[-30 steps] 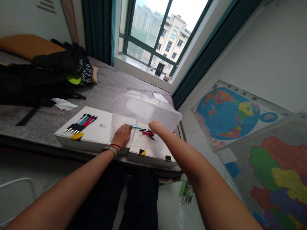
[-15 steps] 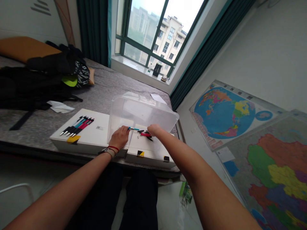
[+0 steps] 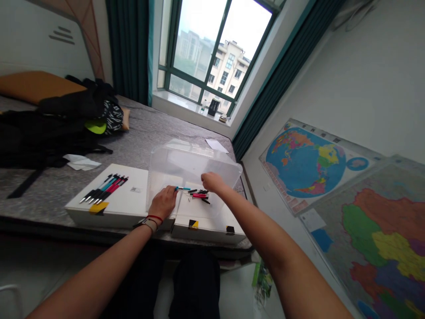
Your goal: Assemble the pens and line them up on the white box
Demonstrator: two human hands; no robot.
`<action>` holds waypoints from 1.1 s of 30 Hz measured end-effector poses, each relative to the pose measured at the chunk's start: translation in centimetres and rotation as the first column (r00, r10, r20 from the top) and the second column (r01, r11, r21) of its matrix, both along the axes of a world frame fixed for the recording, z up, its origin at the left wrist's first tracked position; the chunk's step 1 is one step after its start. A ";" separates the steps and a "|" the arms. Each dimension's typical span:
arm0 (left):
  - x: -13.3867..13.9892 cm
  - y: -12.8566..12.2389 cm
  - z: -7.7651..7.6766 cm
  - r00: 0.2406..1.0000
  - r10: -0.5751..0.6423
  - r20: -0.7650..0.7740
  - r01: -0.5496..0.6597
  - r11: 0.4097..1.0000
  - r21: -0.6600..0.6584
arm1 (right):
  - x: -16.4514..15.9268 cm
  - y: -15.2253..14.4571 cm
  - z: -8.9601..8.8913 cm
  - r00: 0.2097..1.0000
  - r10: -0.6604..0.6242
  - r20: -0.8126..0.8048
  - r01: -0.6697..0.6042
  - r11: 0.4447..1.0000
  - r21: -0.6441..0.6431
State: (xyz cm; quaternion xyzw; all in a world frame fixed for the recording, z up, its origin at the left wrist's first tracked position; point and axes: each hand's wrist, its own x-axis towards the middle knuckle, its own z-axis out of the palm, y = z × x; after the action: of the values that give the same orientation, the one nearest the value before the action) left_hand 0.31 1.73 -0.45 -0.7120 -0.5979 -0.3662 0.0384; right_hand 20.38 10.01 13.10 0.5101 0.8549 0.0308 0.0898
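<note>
My left hand (image 3: 162, 204) is closed around one end of a blue pen barrel (image 3: 183, 188), which points to the right. My right hand (image 3: 213, 181) is raised a little above a small pile of pen parts (image 3: 199, 195), its fingers pinched together; whatever is between them is hidden. Black and pink-red pieces make up that pile, on the right white box (image 3: 212, 217). On the left white box (image 3: 134, 204) several assembled pens (image 3: 105, 188) in black, blue and red lie side by side.
A clear plastic bin (image 3: 195, 159) stands tilted behind the pile. Black bags (image 3: 49, 137) and a crumpled tissue (image 3: 81, 162) lie on the grey mattress (image 3: 142, 128) at left. The window is ahead; maps (image 3: 305, 159) cover the right wall.
My right hand has lifted up and slightly left, away from the pen parts. My left hand keeps its hold on the blue barrel. The view has tilted a little upward.
</note>
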 end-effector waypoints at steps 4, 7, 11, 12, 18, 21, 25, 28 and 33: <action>-0.1 0.2 0.0 0.999 -0.012 0.032 0.013 1.000 -0.009 | -0.3 -1.6 -1.8 0.931 -0.144 -0.335 0.159 0.987 0.018; -0.2 0.2 -0.1 0.998 -0.008 0.059 0.010 1.000 -0.027 | -0.3 -3.5 -4.8 0.833 -0.200 -0.516 0.215 0.976 -0.032; -0.2 0.2 -0.1 0.994 0.010 0.108 -0.004 0.998 -0.058 | -0.1 -6.2 -9.3 0.476 -0.243 -0.846 0.340 0.937 -0.077; -0.2 0.2 -0.1 0.992 0.023 0.125 -0.014 0.997 -0.073 | 0.0 -6.8 -10.2 0.359 -0.238 -0.903 0.365 0.926 -0.099; -0.4 -0.1 0.1 0.977 -0.010 0.214 0.037 0.991 -0.126 | 0.7 -9.3 -12.9 0.131 -0.211 -0.969 0.303 0.939 -0.163; -0.6 -0.3 -0.1 0.952 -0.048 0.301 0.092 0.987 -0.131 | 1.0 -9.3 -13.1 0.124 -0.233 -0.965 0.286 0.939 -0.190; -0.9 -0.5 -0.5 0.913 -0.067 0.402 0.117 0.988 -0.099 | 0.9 -9.1 -13.1 0.161 -0.269 -0.949 0.278 0.935 -0.218; -1.0 -0.6 -0.7 0.913 -0.075 0.402 0.118 0.989 -0.085 | 0.8 -9.2 -13.1 0.178 -0.269 -0.947 0.278 0.937 -0.214; -0.9 -0.3 -0.7 0.950 -0.057 0.306 0.103 0.985 -0.136 | 0.6 -9.3 -12.7 0.214 -0.263 -0.941 0.231 0.949 -0.213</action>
State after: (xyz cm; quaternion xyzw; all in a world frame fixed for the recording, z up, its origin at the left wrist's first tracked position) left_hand -0.61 1.40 -1.15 -0.6725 -0.5931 -0.4256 -0.1219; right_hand 20.96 0.73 0.40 0.5503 0.6401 -0.3108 -0.4368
